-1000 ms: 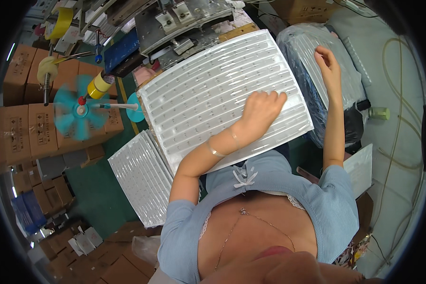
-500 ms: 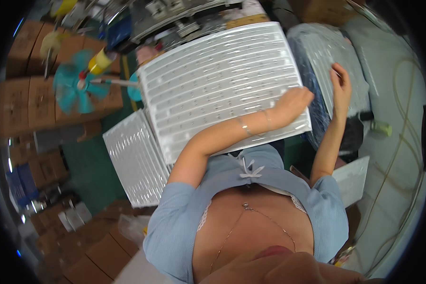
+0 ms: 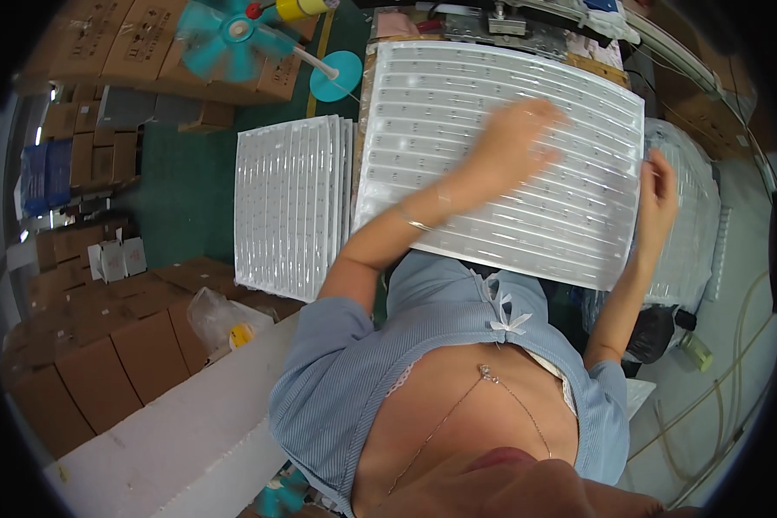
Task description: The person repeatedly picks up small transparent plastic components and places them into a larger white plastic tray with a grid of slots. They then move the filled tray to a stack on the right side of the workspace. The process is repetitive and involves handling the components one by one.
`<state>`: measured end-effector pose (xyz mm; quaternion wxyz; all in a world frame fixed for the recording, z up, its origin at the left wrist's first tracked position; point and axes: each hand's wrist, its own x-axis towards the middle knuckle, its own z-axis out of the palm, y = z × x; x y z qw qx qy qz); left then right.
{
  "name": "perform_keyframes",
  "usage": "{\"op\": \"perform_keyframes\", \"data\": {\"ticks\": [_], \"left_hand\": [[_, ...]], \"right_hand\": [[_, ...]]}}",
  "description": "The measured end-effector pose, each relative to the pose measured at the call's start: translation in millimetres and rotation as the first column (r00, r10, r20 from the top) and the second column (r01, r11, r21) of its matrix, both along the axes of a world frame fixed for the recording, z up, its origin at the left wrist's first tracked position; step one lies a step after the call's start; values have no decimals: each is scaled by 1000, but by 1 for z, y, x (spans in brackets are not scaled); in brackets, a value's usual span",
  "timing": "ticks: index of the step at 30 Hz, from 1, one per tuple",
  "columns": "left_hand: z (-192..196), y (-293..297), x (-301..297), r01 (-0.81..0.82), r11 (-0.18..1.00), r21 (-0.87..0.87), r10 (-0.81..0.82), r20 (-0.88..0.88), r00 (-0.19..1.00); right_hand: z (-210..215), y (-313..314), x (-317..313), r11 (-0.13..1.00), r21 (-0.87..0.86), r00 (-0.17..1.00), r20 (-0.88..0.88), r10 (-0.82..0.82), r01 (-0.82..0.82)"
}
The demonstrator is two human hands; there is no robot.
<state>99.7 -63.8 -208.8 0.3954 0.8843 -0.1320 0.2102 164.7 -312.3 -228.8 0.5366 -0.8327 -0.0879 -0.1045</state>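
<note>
White ribbed panel [image 3: 535, 211] lies before the person [image 3: 457, 345], long axis left-right (ribs run lengthwise), right end skewed slightly bodyward. Left hand [image 3: 509, 151] slants across its middle, blurred, grip unreadable. Right hand [image 3: 659, 194], fingers curled, by right edge; can't tell if gripping.

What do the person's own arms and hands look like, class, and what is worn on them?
The left sleeve and right sleeve are short, light blue and finely ribbed. The left hand, blurred, and right hand show no gloves. A thin, shiny bracelet circles the left arm, with what looks like another pale band nearer the hand; none shows on the right.
</note>
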Motion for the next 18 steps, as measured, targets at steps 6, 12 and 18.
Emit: {"op": "perform_keyframes", "data": {"ticks": [6,12,18], "left_hand": [[39,159,-48,-499,789,-360,505,-84,859],[34,196,-47,-544,698,-466,597,-41,801],[33,159,17,-482,791,-378,499,-59,865]], "right_hand": [[15,159,-71,587,-213,575,122,809,-781],[-44,257,-141,437,-659,337,283,898,-612],[-13,253,-117,305,-410,279,124,952,-860]]}}
